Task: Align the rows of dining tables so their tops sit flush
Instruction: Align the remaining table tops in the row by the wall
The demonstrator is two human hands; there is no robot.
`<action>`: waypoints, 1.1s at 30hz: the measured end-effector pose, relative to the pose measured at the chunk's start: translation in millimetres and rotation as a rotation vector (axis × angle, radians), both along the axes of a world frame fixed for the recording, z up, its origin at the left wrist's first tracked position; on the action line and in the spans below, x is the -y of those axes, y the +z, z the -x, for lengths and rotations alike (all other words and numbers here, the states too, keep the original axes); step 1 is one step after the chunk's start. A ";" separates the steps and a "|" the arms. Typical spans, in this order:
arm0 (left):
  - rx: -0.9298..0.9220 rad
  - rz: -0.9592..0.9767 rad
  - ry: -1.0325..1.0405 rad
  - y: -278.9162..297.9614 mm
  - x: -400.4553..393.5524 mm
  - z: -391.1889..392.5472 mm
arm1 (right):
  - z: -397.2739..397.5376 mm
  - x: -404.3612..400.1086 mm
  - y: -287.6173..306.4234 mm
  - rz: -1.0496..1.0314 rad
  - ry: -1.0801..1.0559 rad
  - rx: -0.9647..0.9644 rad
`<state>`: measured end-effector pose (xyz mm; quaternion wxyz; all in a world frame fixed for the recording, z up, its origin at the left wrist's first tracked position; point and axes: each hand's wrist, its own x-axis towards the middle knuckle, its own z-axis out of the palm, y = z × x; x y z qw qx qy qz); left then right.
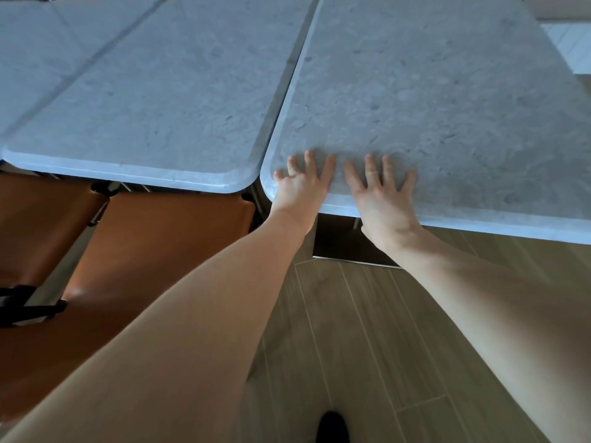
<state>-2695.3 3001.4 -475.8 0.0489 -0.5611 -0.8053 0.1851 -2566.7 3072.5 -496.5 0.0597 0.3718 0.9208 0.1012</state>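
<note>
Grey marble-look dining tables stand side by side. The right table (447,91) sits nearer to me than the middle table (160,91), so its front edge juts out past the middle one's. A narrow seam runs between them. My left hand (300,187) lies flat on the right table's front left corner, fingers spread. My right hand (380,193) lies flat beside it over the front edge, fingers apart, a ring on one finger. A third table (28,59) adjoins at the far left.
Two brown leather chair seats (153,238) are tucked under the middle table at the left. The dark table base (339,244) shows below the right table's edge. Wood-look floor tiles (383,346) spread below me, with my dark shoe (332,426) at the bottom.
</note>
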 end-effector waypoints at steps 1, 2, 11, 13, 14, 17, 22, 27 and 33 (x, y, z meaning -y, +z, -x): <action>0.004 0.005 -0.002 0.3 0.3 0.0 | 0.1 0.3 -0.3 -0.001 0.000 0.004; 0.005 0.009 -0.002 0.6 1.1 0.3 | 0.2 0.5 -1.0 -0.003 0.002 0.006; 0.026 -0.008 -0.018 2.1 1.8 3.7 | 0.8 1.5 1.2 0.028 -0.012 -0.008; 0.018 -0.028 -0.039 1.1 3.2 5.6 | -2.8 0.9 5.7 0.071 0.003 -0.025; 0.014 -0.027 -0.047 1.0 4.1 6.0 | -6.2 -0.6 8.3 0.104 0.025 -0.045; -0.006 -0.001 -0.061 3.9 4.1 4.9 | -25.3 -15.3 23.3 0.254 0.159 -0.159; 0.257 -0.132 -0.316 16.6 -22.2 -24.1 | -84.0 -55.5 33.3 0.364 0.115 -0.415; 0.491 -0.243 -0.425 23.0 -74.0 -87.8 | -156.2 -82.1 17.7 0.161 -0.121 -0.574; 0.461 -0.202 -0.588 9.4 -113.3 -134.8 | -217.6 -119.2 22.5 0.085 -0.631 -0.527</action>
